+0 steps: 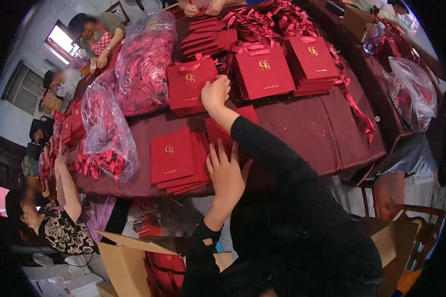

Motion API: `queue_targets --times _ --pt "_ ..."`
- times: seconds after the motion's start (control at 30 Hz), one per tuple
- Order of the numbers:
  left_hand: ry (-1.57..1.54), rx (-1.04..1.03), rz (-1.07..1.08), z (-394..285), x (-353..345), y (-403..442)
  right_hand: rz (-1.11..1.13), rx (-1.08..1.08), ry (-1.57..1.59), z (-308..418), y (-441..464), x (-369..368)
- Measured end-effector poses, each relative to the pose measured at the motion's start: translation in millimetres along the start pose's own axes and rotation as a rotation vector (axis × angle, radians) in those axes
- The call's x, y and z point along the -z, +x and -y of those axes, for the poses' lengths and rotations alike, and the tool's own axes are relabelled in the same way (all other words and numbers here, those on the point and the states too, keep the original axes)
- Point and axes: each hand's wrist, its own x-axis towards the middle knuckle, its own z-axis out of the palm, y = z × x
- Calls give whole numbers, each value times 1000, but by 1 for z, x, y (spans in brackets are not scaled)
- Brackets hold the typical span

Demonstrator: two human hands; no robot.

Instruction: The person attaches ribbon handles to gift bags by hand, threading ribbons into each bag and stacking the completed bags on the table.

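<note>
My left hand point(226, 173) has its fingers spread over the lower part of a plain red bag point(233, 123) near the table's front edge. To its left lies a fanned pile of red bags point(172, 157) with gold lettering. My right hand point(216, 94) rests at the right edge of a stack of red bags point(186, 89) farther back, its fingers bent; whether they grip a bag cannot be made out. Two more red stacks, one in the middle point(262, 74) and one at the right point(312, 62), have ribbon handles.
Clear plastic sacks of red ribbon point(146, 64) stand left of the stacks. Loose ribbons point(277, 20) are heaped at the back. An open cardboard box point(124, 265) is below the table. Co-workers sit at the left, and another person's hands point(203, 9) are at the far side.
</note>
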Motion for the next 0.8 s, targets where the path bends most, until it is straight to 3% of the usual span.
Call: queue_targets --times 0.37,0.5,0.57,0.67,0.73,0.77,0.8 --pt "-58 -22 -42 -1 2 -2 77 15 -37 0 1 8" --pt "-150 -12 -21 14 12 2 50 154 -7 2 -1 10" --pt "-355 68 -257 41 28 30 64 153 -6 -1 -4 11" --pt "-480 197 -404 105 39 100 132 424 105 -5 -18 35" --pt "-697 447 -198 132 37 142 198 755 -79 -18 -32 67" --pt "-698 447 -203 144 34 156 397 752 -127 -16 -41 92" --pt "-658 525 -34 154 31 168 452 855 -188 -23 -48 109"
